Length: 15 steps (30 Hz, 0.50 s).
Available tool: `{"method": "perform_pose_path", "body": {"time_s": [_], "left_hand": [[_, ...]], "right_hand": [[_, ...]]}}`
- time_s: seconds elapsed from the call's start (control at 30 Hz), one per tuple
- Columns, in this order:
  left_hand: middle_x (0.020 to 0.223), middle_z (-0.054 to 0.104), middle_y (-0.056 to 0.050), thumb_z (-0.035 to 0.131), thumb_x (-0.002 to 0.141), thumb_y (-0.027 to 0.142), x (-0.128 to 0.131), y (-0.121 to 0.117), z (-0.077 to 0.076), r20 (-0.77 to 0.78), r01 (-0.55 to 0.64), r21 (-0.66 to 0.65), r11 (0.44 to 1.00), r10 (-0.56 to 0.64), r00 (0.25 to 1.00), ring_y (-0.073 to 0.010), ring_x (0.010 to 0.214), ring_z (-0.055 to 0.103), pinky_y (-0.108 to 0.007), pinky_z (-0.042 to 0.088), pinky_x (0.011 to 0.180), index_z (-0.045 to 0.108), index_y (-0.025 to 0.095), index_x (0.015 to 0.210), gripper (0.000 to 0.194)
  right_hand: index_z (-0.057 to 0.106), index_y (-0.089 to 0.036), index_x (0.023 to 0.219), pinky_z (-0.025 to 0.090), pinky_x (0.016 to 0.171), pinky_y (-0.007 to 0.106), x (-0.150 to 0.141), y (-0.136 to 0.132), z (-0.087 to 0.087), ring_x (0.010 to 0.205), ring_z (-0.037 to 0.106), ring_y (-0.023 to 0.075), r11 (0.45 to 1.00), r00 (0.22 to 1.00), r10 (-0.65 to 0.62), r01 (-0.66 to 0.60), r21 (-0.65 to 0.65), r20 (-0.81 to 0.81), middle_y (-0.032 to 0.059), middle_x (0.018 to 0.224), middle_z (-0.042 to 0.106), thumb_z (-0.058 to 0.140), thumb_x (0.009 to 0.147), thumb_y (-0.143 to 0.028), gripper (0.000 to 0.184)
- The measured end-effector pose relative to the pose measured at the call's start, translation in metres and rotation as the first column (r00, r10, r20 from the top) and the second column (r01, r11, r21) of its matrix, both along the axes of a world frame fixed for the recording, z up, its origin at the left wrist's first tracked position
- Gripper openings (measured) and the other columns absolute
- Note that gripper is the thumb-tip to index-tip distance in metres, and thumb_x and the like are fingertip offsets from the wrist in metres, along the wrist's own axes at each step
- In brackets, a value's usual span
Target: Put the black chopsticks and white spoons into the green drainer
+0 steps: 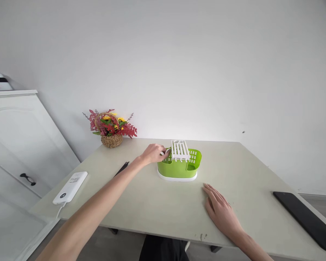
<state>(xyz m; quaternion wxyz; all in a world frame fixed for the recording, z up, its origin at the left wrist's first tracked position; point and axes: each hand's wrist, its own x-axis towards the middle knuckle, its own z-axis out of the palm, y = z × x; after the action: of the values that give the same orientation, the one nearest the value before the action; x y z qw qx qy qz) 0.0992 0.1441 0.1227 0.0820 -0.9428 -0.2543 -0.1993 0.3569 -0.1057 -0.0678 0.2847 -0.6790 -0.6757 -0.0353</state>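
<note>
L arm reaches fwd & inward on a long slant from the lower L corner, nearly straight, forearm passing over the near end of some dark sticks (122, 168). L hand (154, 153) is at the L end of the green basket (176, 169), back of hand up, fingers curled; fingers & thumb are clamped on a white curved piece (167, 150) at the basket's rim. Its lower part is hidden, so can't tell what it is.

R forearm comes in from the lower R; R hand (219, 207) rests palm down on the table (141, 203), fingers extended & close together, thumb a bit apart, nothing held. It's near the basket but not touching.

Basket stands upright approx mid-table on a white base (177, 179), w/ a white slatted rack (180, 149) across its middle: 2 round holes at the far end, small hooks along the near edge.
</note>
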Motion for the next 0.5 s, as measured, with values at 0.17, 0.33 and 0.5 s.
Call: {"method": "perform_pose_path", "body": {"time_s": [0.17, 0.33, 0.5], "left_hand": [[0.066, 0.073, -0.003, 0.056, 0.097, 0.035, 0.005, 0.004, 0.002, -0.045, 0.032, 0.014, 0.999, -0.031, 0.999, -0.0160, 0.057, 0.064, -0.027, 0.035, 0.056, 0.070, 0.020, 0.066, 0.037], [0.074, 0.075, -0.004, 0.056, 0.097, 0.034, 0.010, 0.003, -0.001, -0.019, 0.019, 0.056, 0.998, -0.018, 1.000, -0.0165, 0.064, 0.066, -0.026, 0.035, 0.057, 0.070, 0.019, 0.072, 0.033], [0.077, 0.075, -0.004, 0.054, 0.097, 0.031, 0.011, 0.002, -0.002, -0.006, 0.009, 0.090, 0.996, -0.009, 1.000, -0.0161, 0.064, 0.065, -0.027, 0.031, 0.054, 0.069, 0.018, 0.074, 0.030]], "right_hand": [[0.056, -0.022, 0.143, 0.044, 0.119, 0.047, 0.000, 0.000, -0.001, 0.145, 0.050, 0.0246, 1.000, 1.000, -0.002, 0.003, 0.015, -0.018, 0.0081, 0.154, 0.056, 0.041, 0.103, -0.031, 0.044], [0.056, -0.021, 0.144, 0.045, 0.119, 0.046, 0.000, 0.001, -0.001, 0.145, 0.049, 0.0241, 1.000, 1.000, 0.002, -0.002, 0.006, -0.015, 0.0079, 0.155, 0.055, 0.041, 0.103, -0.030, 0.045], [0.057, -0.022, 0.143, 0.045, 0.119, 0.047, -0.001, 0.001, -0.001, 0.145, 0.049, 0.0245, 1.000, 1.000, -0.007, 0.007, 0.019, -0.016, 0.0081, 0.155, 0.056, 0.041, 0.103, -0.031, 0.044]]}}
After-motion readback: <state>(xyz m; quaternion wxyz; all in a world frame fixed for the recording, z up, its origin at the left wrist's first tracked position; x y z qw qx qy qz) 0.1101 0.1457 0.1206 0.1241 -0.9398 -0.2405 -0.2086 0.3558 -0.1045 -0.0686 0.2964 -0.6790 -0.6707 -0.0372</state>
